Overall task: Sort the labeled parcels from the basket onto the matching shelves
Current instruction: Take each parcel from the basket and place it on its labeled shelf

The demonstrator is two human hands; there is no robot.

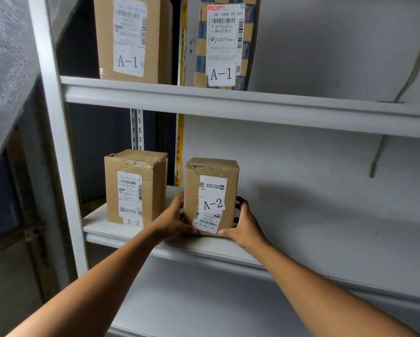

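Head camera looked at a pale metal rack, and everything could be placed from the middle shelf [301, 229]. On that shelf, near its front lip, stood a small brown parcel [211, 195] marked A-2, upright, its shipping label upside down though the A-2 sticker read the right way. The left hand [172, 220] pressed against the parcel's left side low down, and the right hand [244, 223] cupped the right side, thumb at the front bottom corner and fingers curled round toward the back. Both hands were closed on the parcel, squeezing it between them. I judged that the two-sided hold was there to keep the box square while it was seated with its sticker facing out. Just to the left on the same shelf stood another A-2 box [134, 188], close by but apart, so the pairing looked right. Above the middle shelf, on the upper shelf [204, 98], two A-1 boxes [131, 37] stood side by side. Both forearms reached up and forward from low in the view, converging on the parcel, wrists fairly straight. No basket was in sight.
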